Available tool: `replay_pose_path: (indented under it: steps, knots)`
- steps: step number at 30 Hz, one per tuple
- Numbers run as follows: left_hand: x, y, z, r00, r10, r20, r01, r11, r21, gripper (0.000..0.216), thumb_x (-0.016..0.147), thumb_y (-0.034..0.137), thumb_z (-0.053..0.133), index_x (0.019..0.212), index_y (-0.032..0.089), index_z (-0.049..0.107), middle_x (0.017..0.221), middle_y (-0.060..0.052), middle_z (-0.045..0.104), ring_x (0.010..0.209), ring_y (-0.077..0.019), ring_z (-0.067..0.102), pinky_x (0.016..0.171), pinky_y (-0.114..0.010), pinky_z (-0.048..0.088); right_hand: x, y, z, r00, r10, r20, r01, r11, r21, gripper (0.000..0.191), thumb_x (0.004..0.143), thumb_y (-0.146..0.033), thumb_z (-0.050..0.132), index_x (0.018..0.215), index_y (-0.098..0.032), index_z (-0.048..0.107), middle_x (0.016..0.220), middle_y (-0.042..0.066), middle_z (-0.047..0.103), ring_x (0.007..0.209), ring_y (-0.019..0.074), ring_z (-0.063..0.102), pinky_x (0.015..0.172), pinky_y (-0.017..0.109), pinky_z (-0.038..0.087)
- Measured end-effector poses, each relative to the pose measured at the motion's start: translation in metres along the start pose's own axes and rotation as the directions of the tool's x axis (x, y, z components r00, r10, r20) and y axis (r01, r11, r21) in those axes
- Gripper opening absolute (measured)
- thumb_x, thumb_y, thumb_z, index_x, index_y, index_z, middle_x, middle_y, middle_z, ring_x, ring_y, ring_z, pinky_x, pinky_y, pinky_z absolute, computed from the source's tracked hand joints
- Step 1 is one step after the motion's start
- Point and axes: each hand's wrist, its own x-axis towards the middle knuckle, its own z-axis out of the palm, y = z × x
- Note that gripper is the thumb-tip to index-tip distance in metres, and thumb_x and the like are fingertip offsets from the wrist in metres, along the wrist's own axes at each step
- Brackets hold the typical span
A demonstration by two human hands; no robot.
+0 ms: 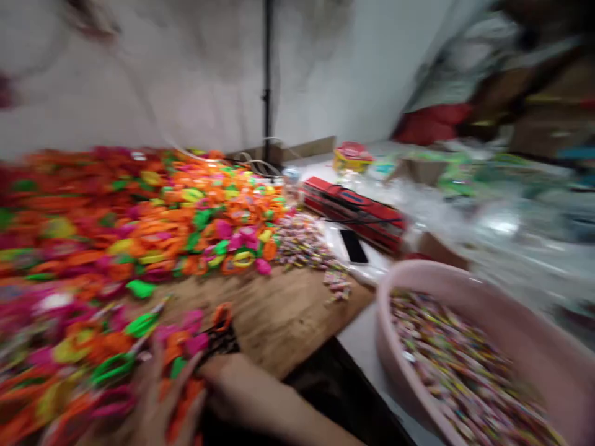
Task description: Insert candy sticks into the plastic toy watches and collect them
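My left hand (151, 409) is at the lower left, blurred, its fingers spread over small bright plastic pieces (114, 368) in orange, green, pink and yellow. Some of these pieces show between the fingers, and I see none clearly gripped. From the lower right my right forearm (274, 396) reaches across toward the left hand. The end of that arm is close to the left fingers, but motion blur hides the right hand's fingers. Just above the wrist lie a dark patterned thing (223, 341) and an orange loop-shaped piece (223, 314).
A large heap of plastic pieces (158, 229) runs along the wall. Beside it are small wrapped candies (302, 241) on a brown board (274, 310). A phone (353, 246), a red box (353, 207) and a pink basin (385, 322) of candy-like pieces stand right.
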Motion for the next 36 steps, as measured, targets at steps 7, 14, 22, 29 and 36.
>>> replay_pose_path:
  steps: [7, 14, 22, 29, 36]
  knots:
    - [-0.032, 0.006, -0.033, 0.999, 0.027, 0.024, -0.029, 0.995, 0.099, 0.022, 0.090, 0.033, 0.054, 0.102, 0.030, 0.072, 0.148, -0.007, 0.045, 0.135, -0.0300, 0.043, 0.101, -0.050, 0.047, 0.006, 0.066, -0.051, 0.957, 0.173, -0.233, -0.095, 0.945, 0.313, 0.030, 0.092, -0.038, 0.049, 0.098, -0.017, 0.069, 0.086, 0.007, 0.072, 0.071, 0.0181, 0.067, 0.064, 0.029, 0.056]
    - [-0.067, 0.001, -0.027, 0.994, 0.111, -0.007, -0.109, 0.983, 0.145, 0.022, 0.084, 0.033, 0.065, 0.105, 0.031, 0.070, 0.150, -0.009, 0.041, 0.134, -0.0302, 0.044, 0.100, -0.044, 0.050, 0.137, 0.073, -0.001, 0.993, -0.105, -0.045, 0.096, 0.983, -0.159, 0.044, 0.083, -0.005, 0.045, 0.119, -0.019, 0.064, 0.117, 0.010, 0.064, 0.101, 0.0187, 0.062, 0.088, 0.032, 0.049]
    - [-0.034, 0.020, -0.029, 0.996, -0.092, -0.020, 0.094, 0.992, 0.089, 0.024, 0.090, 0.028, 0.055, 0.109, 0.031, 0.068, 0.150, -0.006, 0.042, 0.137, -0.0301, 0.040, 0.104, -0.052, 0.046, 0.170, 0.079, 0.012, 0.998, 0.017, -0.053, -0.031, 0.961, -0.274, 0.012, 0.085, -0.010, 0.055, 0.086, -0.016, 0.064, 0.097, 0.013, 0.067, 0.097, 0.0216, 0.059, 0.085, 0.030, 0.043]
    - [-0.006, 0.026, -0.033, 0.987, -0.159, -0.027, 0.159, 0.987, 0.010, 0.020, 0.092, 0.031, 0.051, 0.100, 0.031, 0.069, 0.140, -0.007, 0.052, 0.131, -0.0300, 0.046, 0.101, -0.060, 0.045, 0.070, 0.090, -0.003, 0.905, 0.231, -0.357, -0.289, 0.950, -0.118, 0.016, 0.092, -0.024, 0.040, 0.096, -0.017, 0.054, 0.081, 0.007, 0.066, 0.067, 0.0183, 0.061, 0.061, 0.027, 0.045]
    - [-0.006, 0.038, -0.029, 0.997, -0.080, -0.023, 0.080, 0.997, 0.008, 0.018, 0.092, 0.025, 0.051, 0.098, 0.029, 0.067, 0.141, -0.007, 0.048, 0.132, -0.0271, 0.044, 0.104, -0.054, 0.044, 0.063, 0.081, 0.037, 0.858, 0.259, -0.443, -0.295, 0.955, -0.014, 0.015, 0.085, -0.023, 0.043, 0.093, -0.019, 0.056, 0.090, 0.008, 0.064, 0.074, 0.0200, 0.059, 0.065, 0.029, 0.044]
